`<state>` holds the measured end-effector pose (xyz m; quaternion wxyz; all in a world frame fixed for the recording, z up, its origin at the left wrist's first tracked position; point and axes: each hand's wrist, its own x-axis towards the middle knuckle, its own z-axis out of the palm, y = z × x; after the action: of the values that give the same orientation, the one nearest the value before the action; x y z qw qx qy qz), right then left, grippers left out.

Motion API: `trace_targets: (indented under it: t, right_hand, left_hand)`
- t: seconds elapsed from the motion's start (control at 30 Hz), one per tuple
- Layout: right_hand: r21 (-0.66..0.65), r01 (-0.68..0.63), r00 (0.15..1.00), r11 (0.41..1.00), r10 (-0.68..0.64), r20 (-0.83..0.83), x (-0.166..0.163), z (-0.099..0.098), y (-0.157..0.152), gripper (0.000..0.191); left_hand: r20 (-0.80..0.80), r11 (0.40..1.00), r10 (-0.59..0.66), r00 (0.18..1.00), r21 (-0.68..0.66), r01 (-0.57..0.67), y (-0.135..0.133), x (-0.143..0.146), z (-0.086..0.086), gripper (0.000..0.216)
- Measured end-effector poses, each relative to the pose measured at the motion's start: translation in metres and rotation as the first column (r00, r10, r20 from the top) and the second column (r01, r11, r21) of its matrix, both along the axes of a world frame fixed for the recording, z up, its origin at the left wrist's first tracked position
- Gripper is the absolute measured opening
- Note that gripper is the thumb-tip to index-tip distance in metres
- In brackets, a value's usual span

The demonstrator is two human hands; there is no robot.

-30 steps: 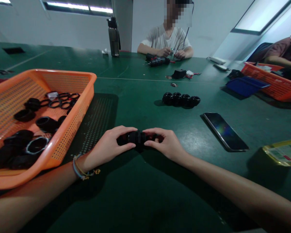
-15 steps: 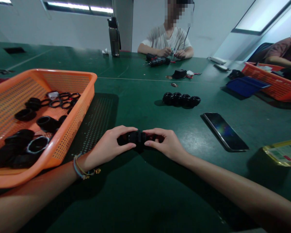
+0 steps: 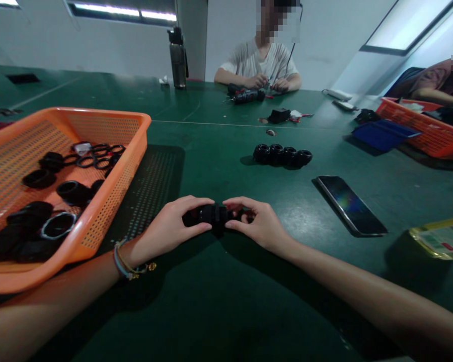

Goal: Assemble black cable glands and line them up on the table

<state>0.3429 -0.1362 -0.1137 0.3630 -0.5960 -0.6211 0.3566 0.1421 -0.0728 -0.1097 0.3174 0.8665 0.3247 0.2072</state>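
Just above the green table, a black cylindrical plastic fitting [image 3: 218, 215] lies crosswise between my hands, with a wider ring around its middle. My left hand [image 3: 181, 216] is closed around its left end, thumb below and fingers above. At the right end, my right hand [image 3: 258, 221] pinches the fitting between thumb and curled fingers; the palm side is dark and partly hidden. Beyond them stands a row of several shiny black ring-topped fittings [image 3: 283, 155]. To the left, an orange perforated basket [image 3: 115, 201] holds loose black fittings and thin black rings [image 3: 86, 161].
A phone [image 3: 351, 205] lies right of my hands, near a yellow-edged box [image 3: 441, 237]. Farther back are a blue tray [image 3: 385, 133], another orange basket [image 3: 426, 128], a power tool [image 3: 247, 95] and a bottle [image 3: 178, 60]. A person [image 3: 262, 65] sits opposite; another is at far right.
My right hand's fingers have lifted and shifted slightly on the fitting's right end. My left hand keeps its hold in the same place.
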Motion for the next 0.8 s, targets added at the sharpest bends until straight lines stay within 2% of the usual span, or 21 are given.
trace_targets:
  t: [0.8]
  right_hand:
    - [0.031, -0.031, 0.999, 0.999, 0.031, 0.013, 0.0023, -0.0042, 0.0008, 0.028]
  left_hand:
    - [0.0, 1.0, -0.006, 1.0, -0.001, 0.006, -0.0001, -0.0007, -0.0003, 0.039]
